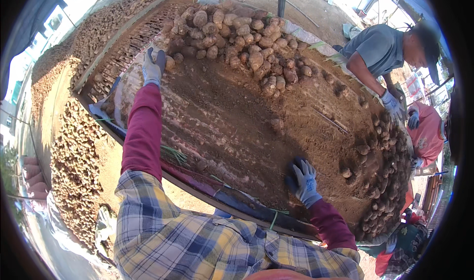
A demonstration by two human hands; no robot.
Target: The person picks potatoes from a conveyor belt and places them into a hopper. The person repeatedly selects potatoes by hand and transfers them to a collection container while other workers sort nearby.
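Note:
My left hand (pixel 153 68), in a grey-blue work glove, reaches to the far left of a soil-covered sorting table (pixel 222 113). Its fingers are apart and hold nothing; a small taro-like corm (pixel 169 63) lies just beside it. A heap of brown corms (pixel 255 59) covers the far side of the table, to the right of that hand. My right hand (pixel 304 182), gloved alike, is low over the loose soil near the table's close edge, fingers spread with nothing in them. Whether its palm touches the soil is hard to tell.
A slatted grate (pixel 137 39) forms the table's left end. More corms (pixel 385 169) lie at the right end, where a co-worker's gloved hand (pixel 392 105) reaches in. Other people stand at the right. Large piles of small corms (pixel 76 150) cover the ground at left.

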